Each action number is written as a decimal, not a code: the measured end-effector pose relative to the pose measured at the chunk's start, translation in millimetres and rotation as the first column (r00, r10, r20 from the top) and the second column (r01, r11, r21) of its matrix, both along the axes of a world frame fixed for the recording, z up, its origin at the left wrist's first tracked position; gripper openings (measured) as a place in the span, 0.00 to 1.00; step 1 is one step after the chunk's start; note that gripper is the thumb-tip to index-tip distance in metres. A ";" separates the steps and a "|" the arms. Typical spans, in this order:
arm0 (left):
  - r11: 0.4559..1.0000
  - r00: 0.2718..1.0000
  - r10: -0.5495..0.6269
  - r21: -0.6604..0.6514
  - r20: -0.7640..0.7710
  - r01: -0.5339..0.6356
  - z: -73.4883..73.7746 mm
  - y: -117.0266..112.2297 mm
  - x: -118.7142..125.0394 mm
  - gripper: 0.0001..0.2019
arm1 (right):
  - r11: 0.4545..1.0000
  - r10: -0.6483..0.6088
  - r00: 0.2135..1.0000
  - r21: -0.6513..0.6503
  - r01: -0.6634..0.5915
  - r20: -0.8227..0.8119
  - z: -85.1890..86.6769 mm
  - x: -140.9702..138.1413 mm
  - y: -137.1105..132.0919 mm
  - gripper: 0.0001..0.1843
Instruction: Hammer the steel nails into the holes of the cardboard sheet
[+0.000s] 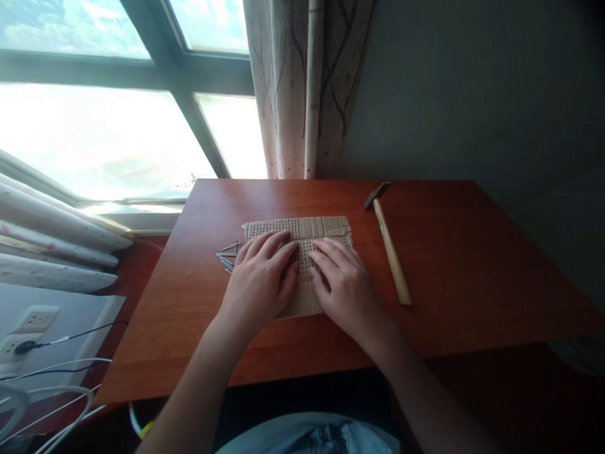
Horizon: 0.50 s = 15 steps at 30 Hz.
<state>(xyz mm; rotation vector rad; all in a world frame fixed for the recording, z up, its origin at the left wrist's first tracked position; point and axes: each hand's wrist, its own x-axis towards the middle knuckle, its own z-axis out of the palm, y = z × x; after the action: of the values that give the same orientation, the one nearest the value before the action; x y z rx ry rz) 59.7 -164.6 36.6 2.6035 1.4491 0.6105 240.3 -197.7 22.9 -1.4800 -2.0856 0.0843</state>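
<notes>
Head view. A tan, cardboard-like sheet (pixel 326 226) lies flat directly beneath the fingers of the left hand (pixel 265 268) and the right hand (pixel 344 274). Both hands rest palm down, fingers spread and lightly bent rather than closed, their tips on the sheet's upper face. Small dark dots in regular rows mark the sheet beyond the left fingertips and between the two hands; plain, creased bands adjoin them. What lies under the palms cannot be told. Just left of the left fingers, a loose bunch of nails (pixel 227 255) is partly hidden by that hand. Right of the right fingers, and apart from them, lies a hammer (pixel 391 249), dark head away, pale wooden handle toward the wearer.

The supporting table (pixel 449 265) is smooth and reddish brown. Ahead of the fingers hangs a branch-patterned curtain (pixel 288 94), with a bright window (pixel 118 139) to their left and a dark wall (pixel 463 94) to their right. A socket (pixel 38 320) sits low at far left.

The table's far edge runs beyond the fingertips and the sheet; its near edge passes beneath the forearms (pixel 208 366). Tabletop extends between right fingers and hammer, and more broadly past the hammer.
</notes>
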 end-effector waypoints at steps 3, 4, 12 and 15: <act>1.000 1.000 0.022 0.003 -0.007 -0.022 -1.9 -3.8 1.8 0.19 | 0.998 0.037 0.998 -0.045 -0.034 0.047 -3.2 -6.8 -2.1 0.22; 1.000 1.000 0.026 0.003 -0.015 -0.026 -2.0 -5.0 2.7 0.19 | 0.998 0.038 0.998 -0.054 -0.035 0.055 -4.2 -7.6 -2.7 0.22; 0.997 0.994 0.073 0.032 -0.075 -0.071 -3.9 -13.4 9.7 0.20 | 0.996 0.056 0.995 -0.077 -0.050 0.081 -5.4 -0.5 -1.8 0.23; 0.995 0.993 0.089 0.046 -0.081 -0.085 -3.7 -16.9 14.1 0.20 | 0.994 0.075 0.994 -0.084 -0.068 0.084 -3.6 4.2 -1.2 0.23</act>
<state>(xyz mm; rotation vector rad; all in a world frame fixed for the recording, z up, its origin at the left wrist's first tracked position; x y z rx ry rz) 73.8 -181.5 32.9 2.6393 1.5985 0.5554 244.5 -198.8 19.4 -1.4807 -2.2288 0.1362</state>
